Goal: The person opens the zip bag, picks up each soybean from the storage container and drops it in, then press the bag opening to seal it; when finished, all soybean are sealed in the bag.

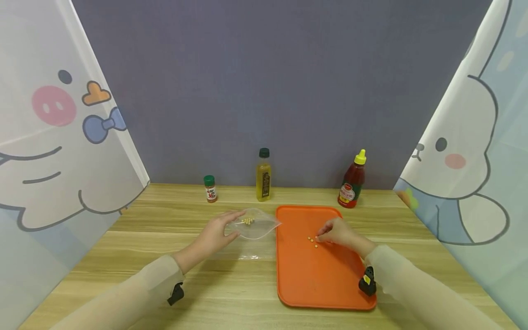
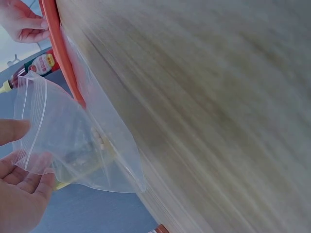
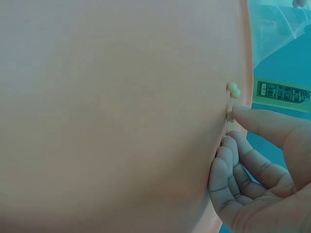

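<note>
My left hand [image 1: 220, 229] grips the mouth of a clear zip bag [image 2: 68, 131], thumb on one side of the zip edge and fingers on the other, so the mouth gapes. Several small pale yellow beans [image 1: 248, 221] lie inside. My right hand [image 1: 335, 231] is low over the orange tray [image 1: 313, 284], fingers bent. In the right wrist view a gap shows between thumb and index finger, and the thumb tip is right at one bean [image 3: 230, 116]. Two more beans [image 3: 233, 91] lie together just beyond the thumb.
Behind the bag stand a green-capped spice jar [image 1: 211, 189] and a yellow oil bottle [image 1: 263, 176]. A ketchup bottle [image 1: 352, 181] with a yellow cap is behind the tray. The wooden table [image 1: 222, 293] ends at a grey back panel [image 1: 247, 91], with printed cloth on both sides.
</note>
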A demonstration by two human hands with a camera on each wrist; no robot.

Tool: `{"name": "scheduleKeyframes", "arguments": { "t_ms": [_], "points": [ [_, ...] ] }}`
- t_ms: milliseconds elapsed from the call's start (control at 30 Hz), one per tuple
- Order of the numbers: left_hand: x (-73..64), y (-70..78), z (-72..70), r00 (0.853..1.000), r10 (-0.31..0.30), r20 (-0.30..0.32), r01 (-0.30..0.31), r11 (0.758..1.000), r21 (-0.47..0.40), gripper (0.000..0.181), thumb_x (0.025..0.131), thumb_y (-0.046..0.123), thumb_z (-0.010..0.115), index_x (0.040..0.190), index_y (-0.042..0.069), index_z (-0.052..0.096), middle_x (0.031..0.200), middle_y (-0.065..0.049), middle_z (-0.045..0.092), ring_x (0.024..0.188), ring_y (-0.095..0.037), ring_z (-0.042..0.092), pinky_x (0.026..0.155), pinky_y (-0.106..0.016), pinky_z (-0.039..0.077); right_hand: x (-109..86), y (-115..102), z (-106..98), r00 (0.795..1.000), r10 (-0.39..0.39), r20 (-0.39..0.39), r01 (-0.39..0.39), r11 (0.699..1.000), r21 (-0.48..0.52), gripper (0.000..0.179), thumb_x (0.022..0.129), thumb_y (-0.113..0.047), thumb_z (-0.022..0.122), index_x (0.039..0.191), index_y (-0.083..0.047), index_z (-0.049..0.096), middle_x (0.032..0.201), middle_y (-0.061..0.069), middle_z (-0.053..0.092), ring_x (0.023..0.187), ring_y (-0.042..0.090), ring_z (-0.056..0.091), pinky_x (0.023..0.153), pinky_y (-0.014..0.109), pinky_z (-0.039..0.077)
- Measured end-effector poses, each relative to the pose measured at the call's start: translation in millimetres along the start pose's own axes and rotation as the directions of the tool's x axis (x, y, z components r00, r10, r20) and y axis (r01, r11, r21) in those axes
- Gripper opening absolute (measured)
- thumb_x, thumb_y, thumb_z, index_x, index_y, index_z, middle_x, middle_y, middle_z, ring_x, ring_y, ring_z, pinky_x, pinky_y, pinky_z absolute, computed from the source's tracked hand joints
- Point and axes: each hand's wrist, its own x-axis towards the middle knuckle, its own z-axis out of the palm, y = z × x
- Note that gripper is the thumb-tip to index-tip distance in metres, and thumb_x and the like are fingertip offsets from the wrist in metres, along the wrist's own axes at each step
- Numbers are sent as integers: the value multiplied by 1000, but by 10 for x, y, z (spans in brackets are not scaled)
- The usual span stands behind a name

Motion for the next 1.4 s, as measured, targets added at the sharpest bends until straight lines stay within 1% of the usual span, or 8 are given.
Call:
{"name": "scheduleKeyframes", "arguments": {
  "t_ms": [167, 367, 533, 833, 1133, 1200, 1300, 1400],
  "points": [
    [5, 8, -4, 1000, 1, 0, -1, 1000, 3, 61, 81, 5, 75, 138, 11, 54, 137, -17, 56, 120, -36, 58, 102, -49, 49, -33, -4, -2, 1000, 13, -11, -13, 1000, -28, 14, 76, -9, 80, 84, 0, 71, 70, 1, 65, 56, 10, 50, 53, 23, 46],
    [8, 12, -7, 1000, 2, -9, -2, 1000, 4, 61, 80, 5, 76, 138, 11, 54, 136, -17, 57, 119, -36, 59, 101, -49, 50, -55, 8, -1, 1000, -6, -17, 6, 999, -34, 13, 77, -8, 79, 85, 1, 73, 77, 3, 70, 59, 10, 52, 54, 24, 48],
    [9, 10, -3, 1000, 6, -15, -6, 1000, 1, 61, 80, 5, 76, 137, 11, 54, 136, -18, 57, 117, -36, 60, 100, -50, 50, -42, -1, 11, 1000, 9, -15, -10, 999, -34, 16, 76, -11, 81, 84, -1, 72, 75, 2, 68, 61, 10, 52, 55, 23, 47],
    [1, -3, 4, 1000, -17, -2, 17, 1000, -2, 61, 81, 6, 75, 138, 12, 54, 137, -15, 56, 116, -34, 61, 99, -48, 51, -29, 1, 36, 1000, 0, -31, -2, 999, -36, 11, 78, -8, 78, 84, 0, 74, 72, -1, 68, 61, 10, 51, 55, 23, 48],
    [1, 3, 0, 1000, -18, 5, 18, 1000, -7, 61, 82, 6, 74, 139, 13, 53, 138, -14, 56, 116, -34, 61, 99, -48, 51, -34, 68, -66, 1000, -10, 23, 9, 999, 49, 13, 83, -7, 73, 90, 4, 72, 71, 1, 66, 63, 11, 54, 57, 24, 51],
    [1, 7, -1, 1000, -19, 7, 19, 1000, -8, 61, 83, 6, 74, 139, 13, 53, 138, -14, 56, 117, -34, 60, 100, -48, 51, -34, 84, -88, 999, -30, 44, 27, 997, 77, 15, 85, -6, 71, 92, 7, 71, 73, 3, 67, 65, 11, 56, 58, 24, 53],
    [-1, 12, -4, 1000, -22, 9, 22, 1000, -7, 61, 83, 7, 74, 139, 13, 52, 138, -15, 56, 119, -34, 59, 101, -49, 49, -25, 93, -104, 998, -29, 63, 21, 992, 128, 17, 86, -6, 70, 94, 8, 70, 76, 6, 70, 64, 11, 57, 58, 25, 55],
    [-5, 13, -6, 1000, -26, 13, 26, 1000, -10, 61, 83, 7, 74, 139, 13, 52, 139, -15, 55, 120, -35, 58, 102, -50, 48, -9, 93, -107, 996, -51, 79, 38, 988, 151, 20, 87, -7, 68, 98, 9, 68, 80, 6, 71, 64, 10, 57, 57, 24, 54]
  ]
}}
